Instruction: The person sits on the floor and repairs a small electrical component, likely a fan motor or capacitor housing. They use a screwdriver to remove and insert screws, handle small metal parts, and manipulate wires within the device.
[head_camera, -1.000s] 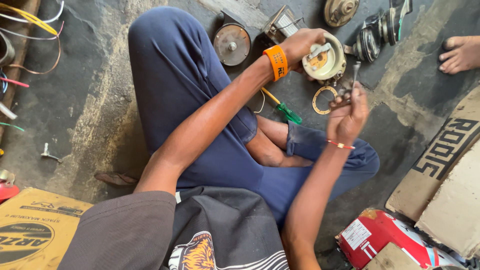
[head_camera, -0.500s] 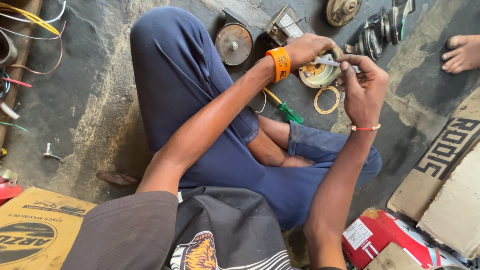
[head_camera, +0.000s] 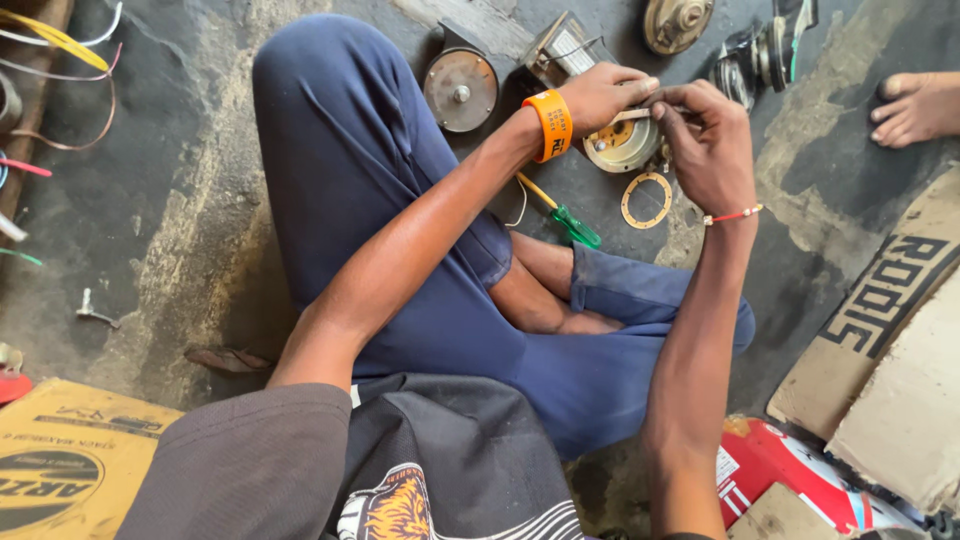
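A: Position of the hands?

B: Both over the round motor part (head_camera: 622, 143) on the concrete floor (head_camera: 170, 200), just ahead of the crossed legs. Left hand (head_camera: 600, 95), orange wristband (head_camera: 552, 124), closed over the part's top edge. Right hand (head_camera: 706, 140) pinched shut on a thin metal tool (head_camera: 640, 113), tip lying across the part.

A: The part itself?

B: Disc-shaped, pale cream casing, brass-coloured centre with small holes. Mostly hidden under the fingers.

A: Around it?

B: Tan ring gasket (head_camera: 646, 200) flat on the floor just beside it, right-hand side. Green-handled screwdriver (head_camera: 566, 215) near the knee. Another round metal housing (head_camera: 460, 90) off to the left, apart. Someone else's bare foot (head_camera: 918, 106) at far right. Cardboard (head_camera: 890, 310) along the right edge.
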